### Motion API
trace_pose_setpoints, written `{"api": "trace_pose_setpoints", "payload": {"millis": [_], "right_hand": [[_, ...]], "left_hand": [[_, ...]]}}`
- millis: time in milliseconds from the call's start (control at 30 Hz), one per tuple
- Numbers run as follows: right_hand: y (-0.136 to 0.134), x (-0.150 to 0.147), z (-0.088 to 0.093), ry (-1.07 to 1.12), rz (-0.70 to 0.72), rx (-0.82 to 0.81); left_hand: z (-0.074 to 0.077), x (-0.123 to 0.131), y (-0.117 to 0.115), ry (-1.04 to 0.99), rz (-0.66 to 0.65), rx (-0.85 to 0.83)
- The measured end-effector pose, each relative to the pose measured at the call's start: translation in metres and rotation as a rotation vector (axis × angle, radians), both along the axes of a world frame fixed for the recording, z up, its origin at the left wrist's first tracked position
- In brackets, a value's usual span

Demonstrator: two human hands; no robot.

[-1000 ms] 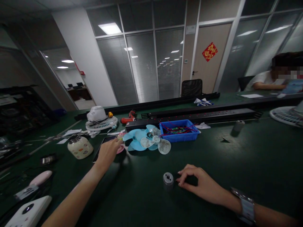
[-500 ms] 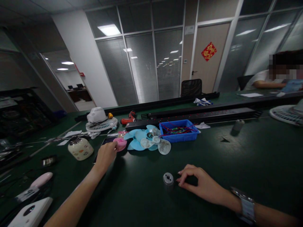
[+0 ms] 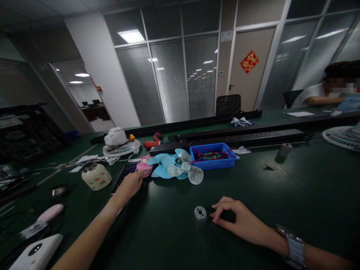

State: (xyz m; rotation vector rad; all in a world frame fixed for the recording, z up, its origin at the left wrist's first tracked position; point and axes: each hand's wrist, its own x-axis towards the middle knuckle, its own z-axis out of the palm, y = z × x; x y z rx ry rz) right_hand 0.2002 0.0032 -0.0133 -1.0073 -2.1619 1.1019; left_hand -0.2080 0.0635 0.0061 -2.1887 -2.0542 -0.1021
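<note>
My left hand (image 3: 131, 185) reaches to a pink round object (image 3: 144, 168) on the green table, fingers closed at its lower left edge; the fingertips are partly hidden. Beneath that forearm and hand lies a dark flat tablet-like thing (image 3: 123, 174). Just right of the pink object are light-blue fan blades (image 3: 162, 171), with a whitish three-bladed propeller (image 3: 196, 174) against them. My right hand (image 3: 239, 219) rests on the table, fingers curved and thumb slightly apart, holding nothing. Left of its fingertips stands a short metal cylinder (image 3: 200, 213) with holes in its top, not touched.
A blue bin (image 3: 215, 164) holds wires and green boards. Behind are an orange drill (image 3: 152, 142), a white fan part (image 3: 120, 148) and long black rails (image 3: 239, 139). A floral jar (image 3: 96, 176) stands left; another cylinder (image 3: 285, 149) stands right. Another person sits far right.
My left hand has shifted slightly right and lower, uncovering more of the dark flat thing. The pink object sits a little farther up and right. My right hand stays beside the cylinder.
</note>
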Motion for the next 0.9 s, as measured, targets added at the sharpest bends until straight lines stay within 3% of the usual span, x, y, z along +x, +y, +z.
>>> {"api": "trace_pose_setpoints", "payload": {"millis": [200,367,500,733,900], "right_hand": [[0.0,0.0,-0.001,0.004,0.001,0.006],[0.0,0.0,-0.001,0.001,-0.001,0.019],[0.0,0.0,-0.001,0.004,-0.003,0.014],[0.0,0.0,-0.002,0.014,-0.01,0.015],[-0.001,-0.001,0.001,0.003,-0.008,0.012]], "left_hand": [[0.002,0.008,0.007,0.071,-0.012,0.082],[0.004,0.012,0.017,-0.027,-0.054,0.102],[0.004,0.012,0.02,0.083,0.039,0.1],[0.013,0.029,0.003,0.33,0.136,0.163],[0.018,0.036,-0.001,0.365,0.174,0.144]]}}
